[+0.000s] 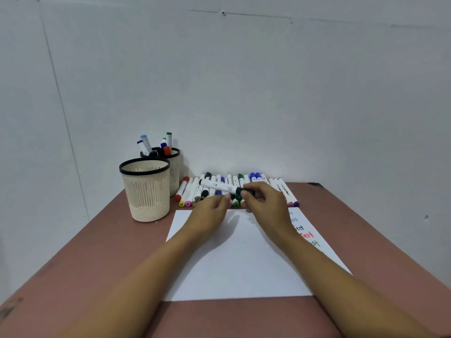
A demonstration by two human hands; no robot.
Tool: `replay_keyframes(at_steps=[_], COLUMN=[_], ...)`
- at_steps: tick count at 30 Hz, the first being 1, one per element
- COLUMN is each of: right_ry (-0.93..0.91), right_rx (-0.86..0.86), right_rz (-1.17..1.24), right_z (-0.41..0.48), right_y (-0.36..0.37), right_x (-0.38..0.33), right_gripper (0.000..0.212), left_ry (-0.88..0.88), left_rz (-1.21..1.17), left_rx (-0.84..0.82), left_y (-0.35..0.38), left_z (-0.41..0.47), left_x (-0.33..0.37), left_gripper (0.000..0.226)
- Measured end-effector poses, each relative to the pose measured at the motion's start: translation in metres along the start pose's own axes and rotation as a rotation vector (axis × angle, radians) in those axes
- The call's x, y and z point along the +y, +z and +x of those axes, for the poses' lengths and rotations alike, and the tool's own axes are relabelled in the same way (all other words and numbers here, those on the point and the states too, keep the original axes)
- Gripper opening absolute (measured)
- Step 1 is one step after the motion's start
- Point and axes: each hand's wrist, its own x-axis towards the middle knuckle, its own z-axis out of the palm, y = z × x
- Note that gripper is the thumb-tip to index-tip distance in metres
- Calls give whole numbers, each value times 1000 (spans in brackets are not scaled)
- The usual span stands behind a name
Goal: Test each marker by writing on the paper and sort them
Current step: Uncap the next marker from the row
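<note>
A white sheet of paper (239, 264) lies on the reddish-brown table (97, 252). Over its far edge the right hand (266, 203) pinches the black-capped end of a white marker (219, 187). The left hand (210, 213), fingers loosely curled, reaches just under the barrel; I cannot tell whether it grips

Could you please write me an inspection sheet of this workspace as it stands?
Surface: reddish-brown table, white paper lying flat on it.
Job's things: row of markers along the far edge; rear cup holds several markers; front cup shows none above its rim; Test words run down the paper's right side.
Clutter: nothing seen.
Grippers: right hand pinches a black-capped marker above the row; left hand just below it, contact unclear.
Cables: nothing seen.
Surroundings: plain pale wall.
</note>
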Motion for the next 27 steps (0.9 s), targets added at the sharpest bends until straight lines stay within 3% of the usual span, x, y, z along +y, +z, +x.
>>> replay_keyframes(at_steps=[3,7,9,12,14,19,23,27], right_ry=[14,-121,-111,6,66,208,225,238], right_rx=[-87,-152,-74,-28,-11,10,-24,-105], right_rz=[48,-149,-146,14,97,180,209,245], right_z=[-9,-14,-12,-7,-4,1,-1,-1], right_y=[5,10,8,2,0,-2,-2,-3], right_x=[3,4,4,-4,-6,-8,-11,-10], right_gripper=[16,8,14,21,24,34,34,34], left_ry=[-128,-195,-138,200,394,339,238,248], left_rz=[-488,-778,-655,-34,161,196,163,174], left_rx=[-63,-30,14,42,20,-71,-132,-106], left_y=[1,1,1,2,5,8,5,3], left_z=[-1,0,0,-5,-9,-12,-13,-13], left_x=[7,8,9,6,5,12,15,15], left_gripper=[33,23,20,12,11,19,25,31])
